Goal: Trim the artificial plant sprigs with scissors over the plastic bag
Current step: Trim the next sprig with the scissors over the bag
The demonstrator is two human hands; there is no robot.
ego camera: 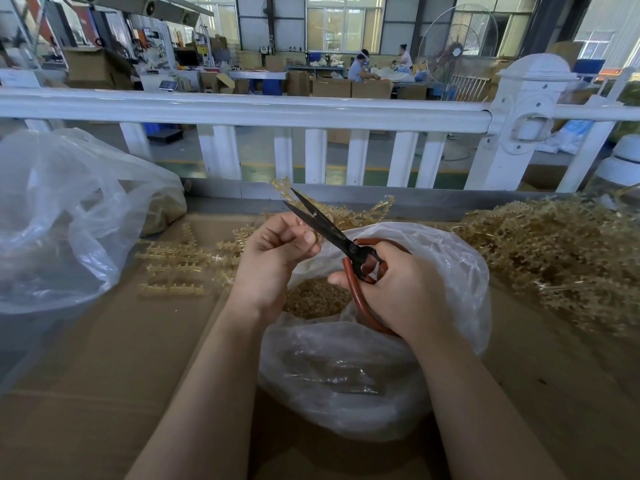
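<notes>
A large workshop hall with tall windows fills the background, where two people [360, 69] sit among stacked cardboard boxes [332, 86] and a standing fan [455, 46] faces the room. A white fence [242, 110] runs along the far edge of the work surface, a sheet of brown cardboard [97, 368]. At its left edge slumps a big clear bag [59, 216]; at its right edge lies a heap of untrimmed tan sprigs [554, 258]. Near the middle sits the open plastic bag [363, 375], with tan cuttings [315, 299] gathered inside. Left of it, flat trimmed pieces [176, 268] lie in rows on the cardboard. Over the bag's mouth, the right hand [401, 289] has its fingers curled through the red-brown loops of the scissors [332, 233], whose dark blades are parted and point toward the fence. The left hand [277, 258] pinches a sprig [346, 211] with curled fingertips, its stem lying by the blades.
</notes>
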